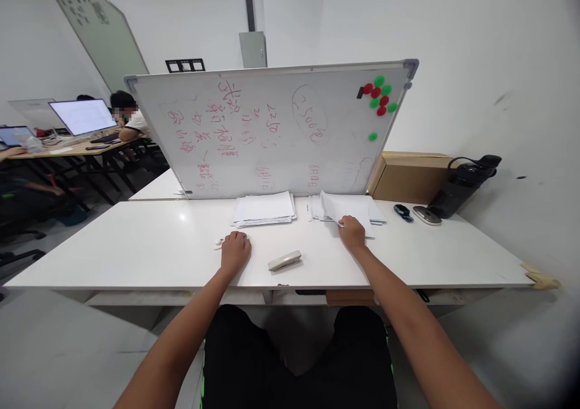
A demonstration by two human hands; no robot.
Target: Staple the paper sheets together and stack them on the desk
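Observation:
My left hand (235,253) rests on the white desk, fingers lying loosely on its surface, just right of small white earphones (218,244). In my right hand (352,232) is the near edge of a white sheet of paper (347,206), pinched between thumb and fingers. That sheet is bent up at its left side and lies over the right-hand paper stack (377,215). A second stack of paper (264,208) sits left of it, with slightly uneven edges. Between my hands, nearer to me, lies a light grey stapler (284,260), touched by neither hand.
A whiteboard (281,137) with red writing and round magnets stands behind the stacks. To the right are a cardboard box (410,176), a black bottle (466,185), a mouse (426,215) and a dark watch-like object (403,212). People sit at another table (67,149) on the left.

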